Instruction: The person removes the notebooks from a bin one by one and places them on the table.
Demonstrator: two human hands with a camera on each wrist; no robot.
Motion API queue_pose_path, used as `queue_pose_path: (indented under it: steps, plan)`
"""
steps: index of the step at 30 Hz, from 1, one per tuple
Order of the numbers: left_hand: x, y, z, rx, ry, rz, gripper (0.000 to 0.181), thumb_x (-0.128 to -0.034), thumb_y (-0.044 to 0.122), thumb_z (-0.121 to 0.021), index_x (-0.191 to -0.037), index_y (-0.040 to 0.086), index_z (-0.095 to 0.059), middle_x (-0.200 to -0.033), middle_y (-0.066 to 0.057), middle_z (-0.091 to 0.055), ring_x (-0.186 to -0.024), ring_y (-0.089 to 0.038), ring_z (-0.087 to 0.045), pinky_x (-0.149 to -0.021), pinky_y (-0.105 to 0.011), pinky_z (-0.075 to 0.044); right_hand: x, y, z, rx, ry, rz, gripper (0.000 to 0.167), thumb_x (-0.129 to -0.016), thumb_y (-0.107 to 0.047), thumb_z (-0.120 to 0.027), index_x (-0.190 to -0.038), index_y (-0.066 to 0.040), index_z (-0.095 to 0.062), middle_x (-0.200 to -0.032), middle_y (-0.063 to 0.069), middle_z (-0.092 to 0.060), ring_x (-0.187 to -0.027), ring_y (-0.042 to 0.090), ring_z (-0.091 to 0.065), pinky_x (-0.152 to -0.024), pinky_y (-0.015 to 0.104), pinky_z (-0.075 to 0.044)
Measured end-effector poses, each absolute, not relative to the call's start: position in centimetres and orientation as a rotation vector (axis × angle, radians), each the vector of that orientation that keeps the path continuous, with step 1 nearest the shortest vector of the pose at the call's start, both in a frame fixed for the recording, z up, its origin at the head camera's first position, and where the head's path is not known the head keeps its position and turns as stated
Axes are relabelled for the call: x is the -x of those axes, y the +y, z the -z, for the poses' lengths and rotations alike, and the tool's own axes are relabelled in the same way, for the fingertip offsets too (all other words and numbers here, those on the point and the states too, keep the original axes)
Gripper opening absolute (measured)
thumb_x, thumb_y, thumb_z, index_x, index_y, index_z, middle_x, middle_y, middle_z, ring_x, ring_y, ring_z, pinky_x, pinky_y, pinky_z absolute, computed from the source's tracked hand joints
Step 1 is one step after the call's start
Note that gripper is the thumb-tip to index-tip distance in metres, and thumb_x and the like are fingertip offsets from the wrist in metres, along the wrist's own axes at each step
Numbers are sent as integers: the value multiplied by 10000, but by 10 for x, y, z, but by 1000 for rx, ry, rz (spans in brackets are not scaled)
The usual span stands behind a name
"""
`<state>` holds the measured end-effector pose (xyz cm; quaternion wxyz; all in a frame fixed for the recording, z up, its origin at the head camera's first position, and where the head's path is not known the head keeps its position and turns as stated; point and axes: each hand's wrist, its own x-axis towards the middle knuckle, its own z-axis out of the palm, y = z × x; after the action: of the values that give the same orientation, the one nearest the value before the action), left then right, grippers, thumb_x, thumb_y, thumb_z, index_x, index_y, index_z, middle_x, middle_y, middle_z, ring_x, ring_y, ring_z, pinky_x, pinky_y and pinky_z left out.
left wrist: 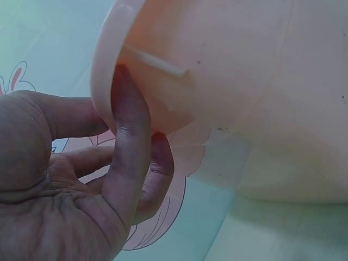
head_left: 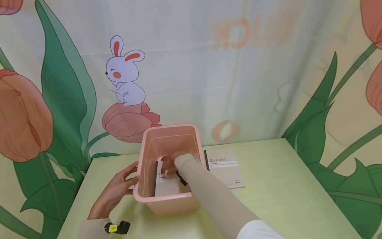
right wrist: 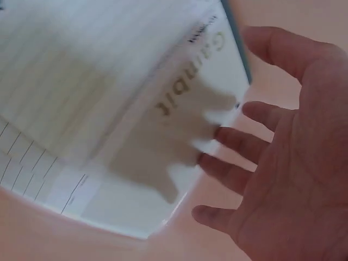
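A pink plastic bin (head_left: 170, 199) stands on the table, its rim held at the left side by my left hand (head_left: 114, 187). In the left wrist view the thumb and fingers of that hand (left wrist: 81, 163) pinch the bin's rim (left wrist: 103, 70). Inside the bin lies a notebook (head_left: 170, 187) with a dark spine and the word "Gambit" on its pale cover. My right hand (head_left: 169, 162) reaches down into the bin over this notebook. Seen from the right wrist, its fingers are spread and hold nothing, casting a shadow on the notebook cover (right wrist: 109, 98).
A second "Gambit" notebook (head_left: 225, 171) lies on the pale green table (head_left: 286, 192), just right of the bin. Behind the table hangs a curtain (head_left: 185, 83) printed with tulips and a rabbit, close to the bin's far side.
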<state>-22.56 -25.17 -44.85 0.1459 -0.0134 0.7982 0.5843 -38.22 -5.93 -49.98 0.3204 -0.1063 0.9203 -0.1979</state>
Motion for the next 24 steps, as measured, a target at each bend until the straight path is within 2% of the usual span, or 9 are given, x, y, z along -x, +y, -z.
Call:
queue_pose_path:
  steps: [3, 7, 10, 13, 17, 24]
  plan:
    - [225, -252, 447, 56, 2303, -1669, 672, -1011, 188, -538, -1585, 210, -190, -1566, -188, -281, -1311, -415, -480, -832, -421, -594, 381, -62, 497, 308, 2452, 474, 629, -705, -407, -818, -1293, -337, -606, -1389, -87, -503, -1218, 143, -468, -1056, 437, -434]
    - [226, -253, 447, 51, 2306, -1674, 672, -1011, 184, -538, -1585, 206, -190, -1563, -191, -284, -1302, -410, -489, -830, -421, -595, 380, -62, 495, 182, 2460, 406, 395, -699, -479, -812, -1042, -324, -691, -1253, -95, -572, -1098, 157, -532, -1000, 445, -474]
    - [226, -252, 448, 33, 2299, -1693, 670, -1009, 173, -540, -1583, 206, -196, -1559, -194, -287, -1300, -412, -488, -826, -422, -596, 379, -60, 493, 88, 2475, 409, 454, -681, -535, -815, -1003, -260, -650, -1162, -71, -571, -1042, 170, -529, -967, 451, -486]
    - [226, -252, 449, 28, 2294, -1706, 670, -1007, 173, -545, -1582, 203, -202, -1557, -195, -290, -1297, -408, -490, -824, -421, -596, 378, -59, 490, 44, 2520, 488, 582, -622, -538, -863, -1050, -245, -597, -1093, -62, -543, -1031, 171, -502, -944, 475, -494]
    - [226, -253, 450, 35, 2303, -1705, 673, -1006, 179, -547, -1582, 200, -201, -1560, -193, -288, -1298, -412, -488, -822, -421, -596, 380, -60, 491, 155, 2592, 502, 652, -574, -517, -904, -1082, -278, -574, -1057, -84, -540, -1031, 149, -502, -912, 458, -514]
    - [226, -252, 449, 49, 2309, -1696, 680, -1002, 184, -553, -1583, 199, -199, -1568, -187, -285, -1305, -425, -482, -813, -417, -597, 400, -66, 512, 497, 2600, 471, 642, -607, -536, -881, -1153, -307, -632, -1105, -107, -584, -1032, 97, -517, -932, 370, -492]
